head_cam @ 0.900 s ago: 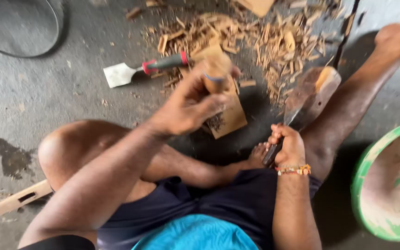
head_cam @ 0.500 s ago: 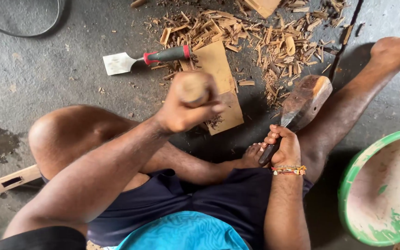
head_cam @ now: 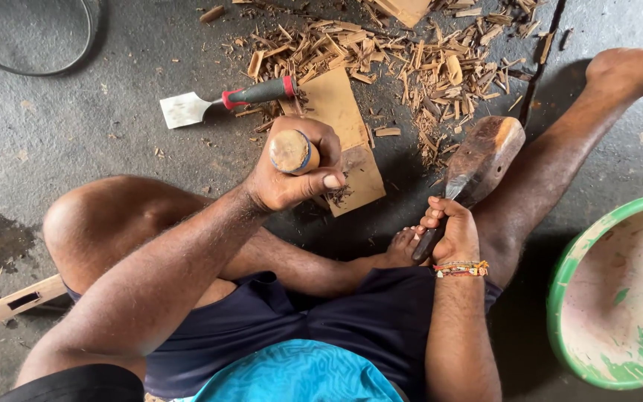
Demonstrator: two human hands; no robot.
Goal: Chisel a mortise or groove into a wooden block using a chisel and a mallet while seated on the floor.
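At lower centre, the right hand (head_cam: 452, 234) is closed around a dark tool handle (head_cam: 427, 244), probably a mallet's, its worn wooden head (head_cam: 481, 158) angled up right. The left hand (head_cam: 292, 167) grips a round wooden handle (head_cam: 289, 151) over a flat board (head_cam: 344, 138). On the grey concrete floor (head_cam: 76, 119) beyond lie wood chips (head_cam: 411, 59) and a red-handled chisel (head_cam: 225, 100); a green basin (head_cam: 619, 298) sits lower right.

Left hand (head_cam: 295, 167) (gripping the chisel (head_cam: 290, 151)) has risen off the board (head_cam: 344, 138).

Our left hand (head_cam: 292, 171) is a closed fist, arm stretched forward; our right hand (head_cam: 452, 234) is clenched, wrist straight.
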